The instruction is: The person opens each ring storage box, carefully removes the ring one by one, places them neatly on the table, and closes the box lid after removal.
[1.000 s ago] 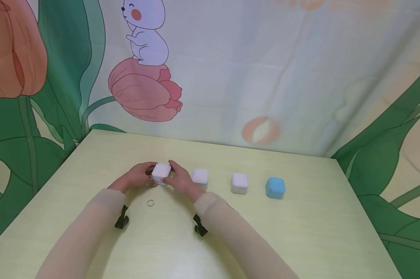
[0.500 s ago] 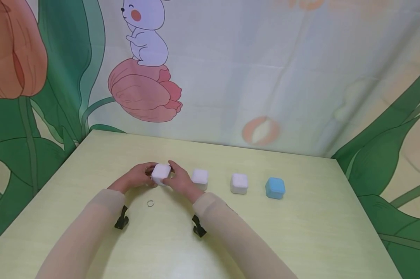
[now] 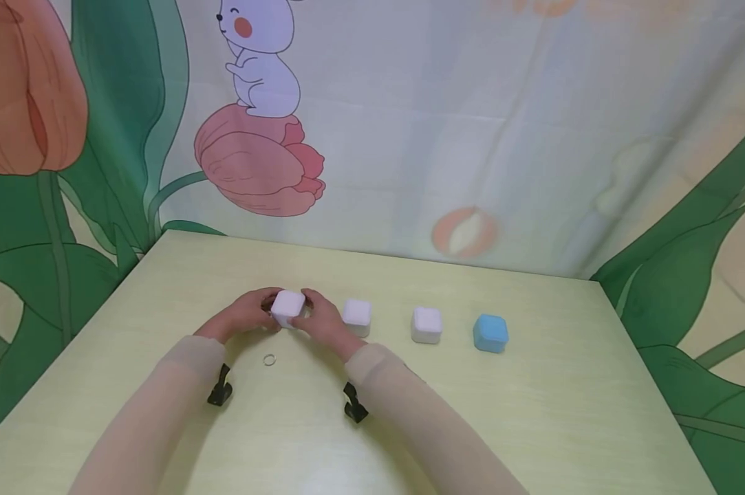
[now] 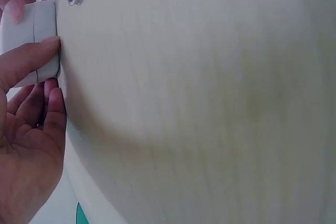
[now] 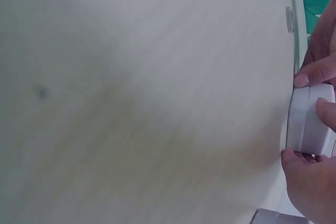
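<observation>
A person's left hand (image 3: 248,311) and right hand (image 3: 322,322), fingers bent and only slightly parted, grip opposite sides of one smooth white box with rounded corners (image 3: 288,307) at the left of a pale yellow wood-grain table (image 3: 570,412). From my remote station I count four boxes: three white and one blue. A second white box (image 3: 356,317) stands just beside the right hand, a third white box (image 3: 426,324) farther right, and a light-blue rounded box (image 3: 490,333) ends the row. One thin silver-coloured ring (image 3: 265,361) lies on the tabletop nearer the person, and two black devices (image 3: 220,393) show beneath the wrists, one per light beige sleeve.

My left wrist feed shows what the head view does not: a fine seam around the held box, the left thumb (image 4: 42,51) pressed across it. My right wrist feed shows the seam too, and a corner of another box at its lower edge. I cannot tell whether the held box touches the table.

Behind, a printed fabric backdrop (image 3: 397,137) carries one white cartoon animal (image 3: 265,82) seated on a pink tulip (image 3: 257,158). Orange marks (image 3: 552,5) are cut off at the top, too faint for me to read as lettering.
</observation>
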The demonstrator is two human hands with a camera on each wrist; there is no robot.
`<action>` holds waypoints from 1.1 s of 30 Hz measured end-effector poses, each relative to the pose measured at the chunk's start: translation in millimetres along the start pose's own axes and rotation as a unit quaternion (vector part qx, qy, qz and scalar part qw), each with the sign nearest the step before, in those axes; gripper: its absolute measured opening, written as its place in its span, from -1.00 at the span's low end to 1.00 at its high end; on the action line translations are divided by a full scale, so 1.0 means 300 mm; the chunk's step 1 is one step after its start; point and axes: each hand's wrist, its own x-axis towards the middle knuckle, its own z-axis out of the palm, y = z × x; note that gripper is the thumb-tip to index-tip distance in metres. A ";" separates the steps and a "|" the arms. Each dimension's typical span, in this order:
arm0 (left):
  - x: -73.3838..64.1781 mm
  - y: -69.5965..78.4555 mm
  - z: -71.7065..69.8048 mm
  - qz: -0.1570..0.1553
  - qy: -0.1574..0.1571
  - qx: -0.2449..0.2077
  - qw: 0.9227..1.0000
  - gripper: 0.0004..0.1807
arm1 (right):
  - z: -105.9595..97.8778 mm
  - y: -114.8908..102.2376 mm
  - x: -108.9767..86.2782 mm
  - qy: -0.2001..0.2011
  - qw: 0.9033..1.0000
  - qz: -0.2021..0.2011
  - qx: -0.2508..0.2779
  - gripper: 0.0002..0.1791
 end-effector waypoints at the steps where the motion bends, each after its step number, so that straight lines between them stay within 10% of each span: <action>1: 0.000 0.001 0.000 -0.001 0.000 0.002 1.000 -0.11 | 0.002 0.005 0.002 0.002 1.000 0.001 0.001 -0.25; 33: -0.040 0.028 -0.046 -0.001 -0.031 -0.008 0.999 -0.02 | -0.011 -0.024 -0.018 0.045 0.999 0.002 -0.003 -0.20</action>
